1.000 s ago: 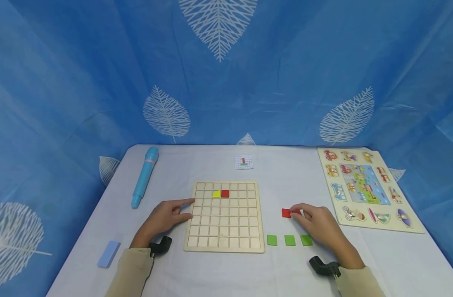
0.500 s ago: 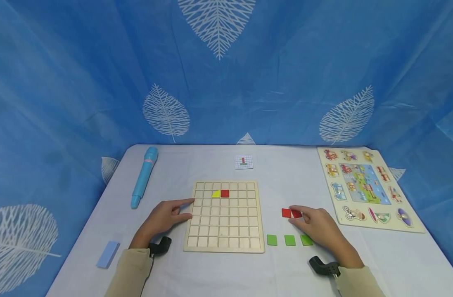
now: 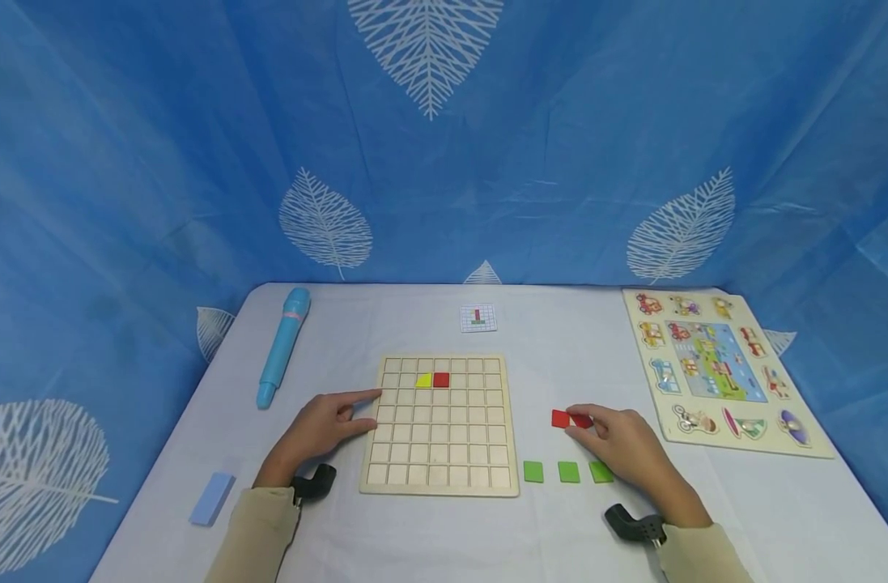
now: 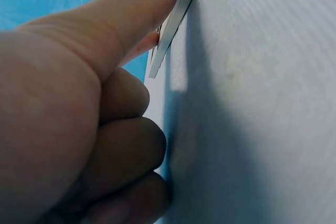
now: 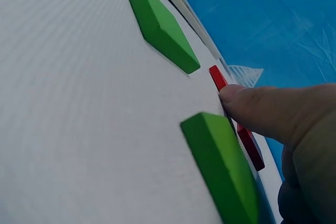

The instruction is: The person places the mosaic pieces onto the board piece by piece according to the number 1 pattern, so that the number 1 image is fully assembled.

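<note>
L hand (image 3: 320,425): thumb/finger apart, touching board (image 3: 439,490) L edge | R hand (image 3: 622,437): at red tiles (image 3: 560,419) R of board, can't tell if gripping | best: pinch edges, don't nudge nbr

Points left hand (image 3: 316,427) inward with thumb (image 3: 356,427) and forefinger (image 3: 354,397) stretched and parted, with other fingers folded under; angles right hand (image 3: 627,442) leftward with thumb and forefinger curved in a narrow pinch.

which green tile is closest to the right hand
The rightmost green tile, at the end of the row, just beside the right hand. The middle tile and the left tile, next to the board, lie farther away.
</note>
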`<state>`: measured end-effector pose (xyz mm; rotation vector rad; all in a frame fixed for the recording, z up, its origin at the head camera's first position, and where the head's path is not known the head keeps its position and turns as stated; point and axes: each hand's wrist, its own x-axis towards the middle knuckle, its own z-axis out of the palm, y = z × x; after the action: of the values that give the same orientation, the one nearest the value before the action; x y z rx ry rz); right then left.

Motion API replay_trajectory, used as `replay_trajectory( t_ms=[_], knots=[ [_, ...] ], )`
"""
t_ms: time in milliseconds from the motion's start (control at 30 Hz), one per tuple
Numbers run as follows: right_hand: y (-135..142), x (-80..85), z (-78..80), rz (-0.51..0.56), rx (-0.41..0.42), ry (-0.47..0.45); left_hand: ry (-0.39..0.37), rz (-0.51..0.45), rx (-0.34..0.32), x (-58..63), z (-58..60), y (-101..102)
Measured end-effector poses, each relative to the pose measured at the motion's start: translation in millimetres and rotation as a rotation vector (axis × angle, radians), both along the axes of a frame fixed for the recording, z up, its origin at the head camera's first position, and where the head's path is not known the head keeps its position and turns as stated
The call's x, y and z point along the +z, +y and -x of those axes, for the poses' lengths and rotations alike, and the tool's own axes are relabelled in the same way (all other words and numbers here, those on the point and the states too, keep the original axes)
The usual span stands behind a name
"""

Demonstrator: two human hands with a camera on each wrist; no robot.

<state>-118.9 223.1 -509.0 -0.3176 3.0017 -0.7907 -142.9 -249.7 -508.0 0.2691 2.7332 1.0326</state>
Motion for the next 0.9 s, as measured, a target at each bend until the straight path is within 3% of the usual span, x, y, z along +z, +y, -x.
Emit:
replay_trajectory(
  t_ms=[900],
  knots=[
    [-1.5, -8.7, -1.9, -0.013, -0.007, 0.061, 0.005, -0.009, 0.015, -4.8, -4.2, 2.5]
  ],
)
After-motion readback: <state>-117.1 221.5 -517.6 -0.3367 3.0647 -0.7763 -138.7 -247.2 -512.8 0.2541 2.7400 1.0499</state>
